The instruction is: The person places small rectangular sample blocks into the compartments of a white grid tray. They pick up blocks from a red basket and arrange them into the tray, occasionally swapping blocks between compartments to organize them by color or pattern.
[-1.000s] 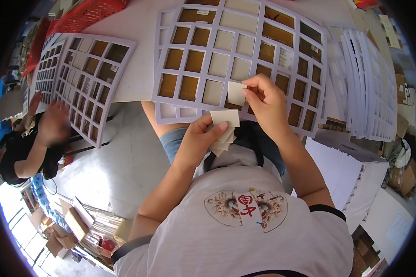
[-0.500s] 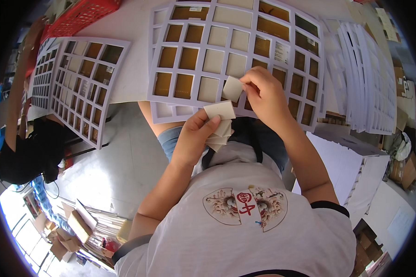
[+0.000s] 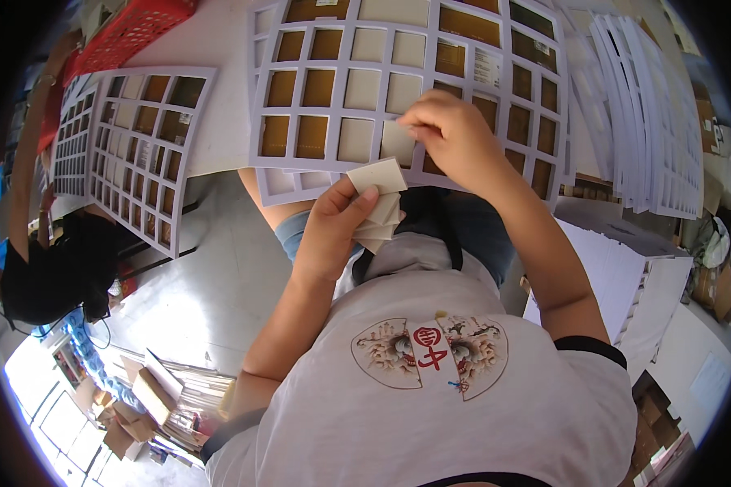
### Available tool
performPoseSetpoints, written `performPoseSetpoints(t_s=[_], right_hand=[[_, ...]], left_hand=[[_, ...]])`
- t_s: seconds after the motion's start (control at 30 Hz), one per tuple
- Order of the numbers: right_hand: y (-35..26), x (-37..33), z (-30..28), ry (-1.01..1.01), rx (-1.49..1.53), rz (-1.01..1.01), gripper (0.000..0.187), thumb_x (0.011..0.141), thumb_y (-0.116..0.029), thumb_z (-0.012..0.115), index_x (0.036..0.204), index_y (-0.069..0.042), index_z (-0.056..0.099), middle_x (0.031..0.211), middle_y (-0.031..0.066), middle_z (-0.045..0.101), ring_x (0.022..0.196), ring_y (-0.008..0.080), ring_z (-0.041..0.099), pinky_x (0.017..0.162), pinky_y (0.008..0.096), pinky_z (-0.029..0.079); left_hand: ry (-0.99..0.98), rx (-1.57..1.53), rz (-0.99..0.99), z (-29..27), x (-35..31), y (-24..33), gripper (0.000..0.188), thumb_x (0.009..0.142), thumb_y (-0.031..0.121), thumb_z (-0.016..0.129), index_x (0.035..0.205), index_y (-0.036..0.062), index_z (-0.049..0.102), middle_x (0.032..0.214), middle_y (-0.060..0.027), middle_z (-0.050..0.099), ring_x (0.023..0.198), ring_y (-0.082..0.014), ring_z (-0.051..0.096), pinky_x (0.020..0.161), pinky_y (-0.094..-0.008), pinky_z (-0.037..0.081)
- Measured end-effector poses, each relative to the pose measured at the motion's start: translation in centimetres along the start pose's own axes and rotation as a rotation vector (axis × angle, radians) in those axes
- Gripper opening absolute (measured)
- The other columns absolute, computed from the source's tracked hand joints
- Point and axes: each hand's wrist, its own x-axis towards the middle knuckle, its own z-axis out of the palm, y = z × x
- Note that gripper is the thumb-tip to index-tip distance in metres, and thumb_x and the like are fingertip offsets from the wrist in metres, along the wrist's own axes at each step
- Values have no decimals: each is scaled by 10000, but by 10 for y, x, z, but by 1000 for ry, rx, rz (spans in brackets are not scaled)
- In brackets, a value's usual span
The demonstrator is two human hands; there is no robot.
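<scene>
— Looking over the white desk (image 3: 223,122) and pale-lavender gridded panel (image 3: 431,57), what's underway?
— Filling openings, apparently: left hand (image 3: 337,223), fingers clamped on fanned cream cards (image 3: 378,175); right hand (image 3: 455,134), fingers pinching one square cream card (image 3: 395,143) at a bottom-row opening.
— Next?
— Squaring its edges, I'd judge.

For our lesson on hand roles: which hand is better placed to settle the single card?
Likely the right hand: it touches the single card over the white frame; the left hand holds other cards.

Your left hand (image 3: 339,217) grips, thumb pressed over curled fingers; your right hand (image 3: 456,134) reaches farther forward, thumb and fingertips drawn together; both forearms (image 3: 294,316) angle inward.
</scene>
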Motion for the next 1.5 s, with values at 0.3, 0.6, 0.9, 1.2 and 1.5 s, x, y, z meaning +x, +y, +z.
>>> performPoseSetpoints(t_s=[0.3, 0.6, 0.9, 1.2, 1.5], right_hand=[[-15, -25, -14, 68, 17, -142, 311, 814, 17, 683, 1117, -56, 683, 1052, 48, 614, 955, 183, 578, 771, 327, 494], [-15, -28, -60, -7, 102, 240, 258, 896, 18, 589, 1148, -27, 617, 846, 65, 617, 730, 138, 578, 672, 275, 464], [-8, -11, -51, -75, 36, 251, 103, 881, -8, 593, 981, -9, 617, 888, 116, 613, 820, 272, 608, 737, 347, 483], [-16, -57, -29, -41, -478, -105, 256, 792, -19, 669, 1047, -34, 665, 1058, 124, 564, 944, 311, 575, 766, 411, 488], [-45, -81, -60, -229, 354, 412, 289, 756, -62, 772, 1026, -39, 672, 868, -6, 605, 786, 73, 561, 697, 232, 452]], left_hand=[[-21, 74, -52, 8, 3, 4, 287, 979, 140, 577, 1214, -24, 599, 993, -86, 688, 857, -165, 684, 761, -275, 550], [-165, 181, -204, 22, 9, -3, 322, 970, 144, 589, 1268, 26, 564, 1016, -48, 662, 893, -119, 643, 785, -249, 518], [-238, 91, -220, 25, 8, -6, 418, 938, 52, 608, 1332, 30, 470, 1168, -78, 613, 1008, -153, 639, 845, -288, 527], [-217, 100, -176, 30, 10, -8, 502, 884, 37, 685, 1329, 9, 455, 1109, -81, 624, 977, -154, 646, 844, -276, 524], [-237, 401, 40, 50, 3, -7, 634, 804, 16, 758, 1341, 25, 423, 1048, -104, 656, 955, -160, 641, 802, -288, 525]])
